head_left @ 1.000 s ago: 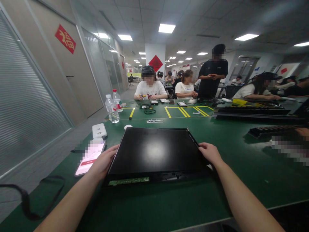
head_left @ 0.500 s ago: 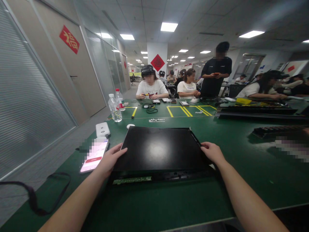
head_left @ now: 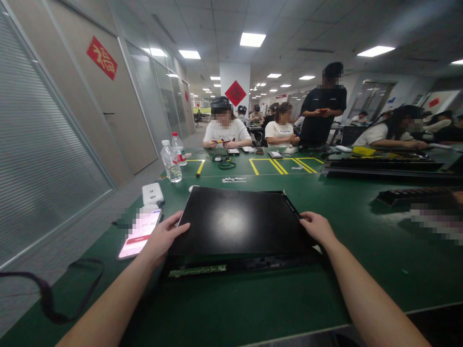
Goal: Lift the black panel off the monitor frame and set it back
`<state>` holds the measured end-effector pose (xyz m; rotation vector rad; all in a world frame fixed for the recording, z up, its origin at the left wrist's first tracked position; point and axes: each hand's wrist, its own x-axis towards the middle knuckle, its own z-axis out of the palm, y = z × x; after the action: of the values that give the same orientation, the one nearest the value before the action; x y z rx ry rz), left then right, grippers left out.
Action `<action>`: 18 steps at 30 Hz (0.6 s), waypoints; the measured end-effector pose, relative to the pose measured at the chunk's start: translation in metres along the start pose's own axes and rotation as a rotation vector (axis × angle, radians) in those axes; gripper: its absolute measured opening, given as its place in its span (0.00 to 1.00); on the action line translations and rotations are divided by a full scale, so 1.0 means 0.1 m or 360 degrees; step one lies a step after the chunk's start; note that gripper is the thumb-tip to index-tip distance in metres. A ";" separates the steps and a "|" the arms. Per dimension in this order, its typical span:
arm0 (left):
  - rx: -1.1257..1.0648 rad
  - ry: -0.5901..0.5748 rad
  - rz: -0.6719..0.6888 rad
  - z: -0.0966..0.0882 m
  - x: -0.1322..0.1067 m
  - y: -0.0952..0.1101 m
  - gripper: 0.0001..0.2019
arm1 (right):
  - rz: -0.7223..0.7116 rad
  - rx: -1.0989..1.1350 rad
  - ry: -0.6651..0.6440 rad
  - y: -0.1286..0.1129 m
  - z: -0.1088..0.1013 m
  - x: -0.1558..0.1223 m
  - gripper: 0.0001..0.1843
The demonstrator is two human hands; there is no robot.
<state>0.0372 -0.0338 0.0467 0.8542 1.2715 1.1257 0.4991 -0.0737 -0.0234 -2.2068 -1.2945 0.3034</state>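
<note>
A glossy black flat screen panel (head_left: 235, 229) lies in front of me, at a slight angle over a black frame (head_left: 269, 262). The frame shows along the near edge and the far right side. A narrow green circuit board (head_left: 197, 271) sits at the frame's near left. My left hand (head_left: 168, 236) grips the panel's left edge, thumb on top and fingers beneath. On the right side my right hand (head_left: 318, 229) is closed at the edge of panel and frame; its fingers are partly hidden underneath, and I cannot tell whether it holds both.
On the green table (head_left: 253, 308), a lit phone (head_left: 139, 238) and a white power bank (head_left: 152, 193) lie left. Beyond stand two bottles (head_left: 170, 161). Black strips (head_left: 383, 167) lie at the right. A person (head_left: 227, 131) sits opposite; a dark strap (head_left: 47, 299) lies near left.
Hardly anything differs. The panel's far left corner sits very slightly higher, with both hands in the same grip. The whole view has shifted a little.
</note>
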 end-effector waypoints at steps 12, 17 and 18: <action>-0.0046 -0.0214 0.0449 -0.04 0.05 -0.06 0.40 | -0.0017 0.0201 0.0065 -0.01 0.01 0.04 0.23; 0.0005 -0.0216 0.0579 -0.05 0.04 -0.05 0.39 | -0.0049 0.0271 0.0114 -0.02 0.05 0.08 0.22; 0.0005 -0.0219 0.0595 -0.05 0.04 -0.05 0.39 | -0.0063 0.0242 0.0131 -0.02 0.05 0.08 0.21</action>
<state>0.0334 -0.0321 0.0399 1.1842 1.0237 1.3311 0.4992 -0.0641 -0.0254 -2.0428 -1.2282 0.2833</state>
